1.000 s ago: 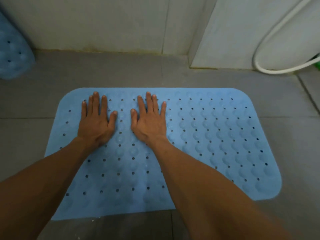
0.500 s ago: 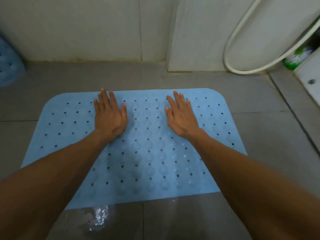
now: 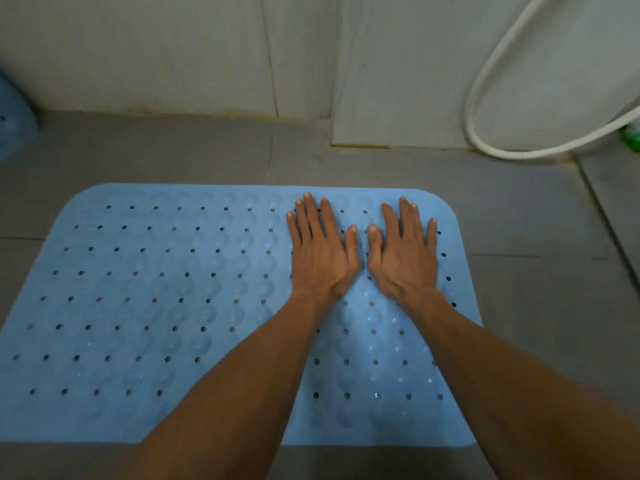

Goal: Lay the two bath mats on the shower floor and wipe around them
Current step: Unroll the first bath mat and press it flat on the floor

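Lying flat on grey floor tiles: blue perforated bath mat, near the wall base. Against the right wall, a looping white hose. At far left, an edge of the second blue mat. Pressed palm-down, fingers spread, on the mat's far right part: left hand and right hand, thumbs nearly touching.

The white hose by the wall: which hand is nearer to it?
Right. The right hand lies flat on the blue mat near its far right corner, below the white hose. The left hand lies beside it, farther left.
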The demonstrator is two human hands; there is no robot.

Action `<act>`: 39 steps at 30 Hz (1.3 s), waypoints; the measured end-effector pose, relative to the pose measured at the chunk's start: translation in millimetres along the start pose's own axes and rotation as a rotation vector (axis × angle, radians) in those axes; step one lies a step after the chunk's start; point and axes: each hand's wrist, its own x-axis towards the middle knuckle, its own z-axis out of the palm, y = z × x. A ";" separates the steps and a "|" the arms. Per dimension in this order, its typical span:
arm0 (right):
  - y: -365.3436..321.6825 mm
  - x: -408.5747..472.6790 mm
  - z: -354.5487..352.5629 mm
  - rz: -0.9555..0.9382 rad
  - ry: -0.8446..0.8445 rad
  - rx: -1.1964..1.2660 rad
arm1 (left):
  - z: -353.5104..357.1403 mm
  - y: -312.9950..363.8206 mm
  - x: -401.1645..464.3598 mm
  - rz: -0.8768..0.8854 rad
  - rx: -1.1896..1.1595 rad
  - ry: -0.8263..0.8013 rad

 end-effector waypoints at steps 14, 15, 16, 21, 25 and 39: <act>-4.5 11.4 -2.1 0.026 0.046 -0.029 | -3.8 9.6 14.9 -0.004 0.118 -0.048; -6.2 8.3 -5.4 0.021 0.019 -0.036 | -10.1 11.5 13.4 -0.008 0.111 -0.076; -5.2 6.5 -6.0 0.025 0.001 -0.026 | -8.9 10.4 11.1 -0.014 0.100 -0.108; -3.2 9.4 -4.7 0.023 0.014 0.006 | -5.7 7.7 12.8 -0.022 0.102 -0.168; -2.8 9.5 -0.3 0.024 0.053 0.040 | -2.3 7.2 11.7 -0.025 0.053 -0.153; -47.2 -37.4 2.4 0.176 0.111 0.094 | -65.8 -124.9 -54.4 -0.009 -0.182 0.143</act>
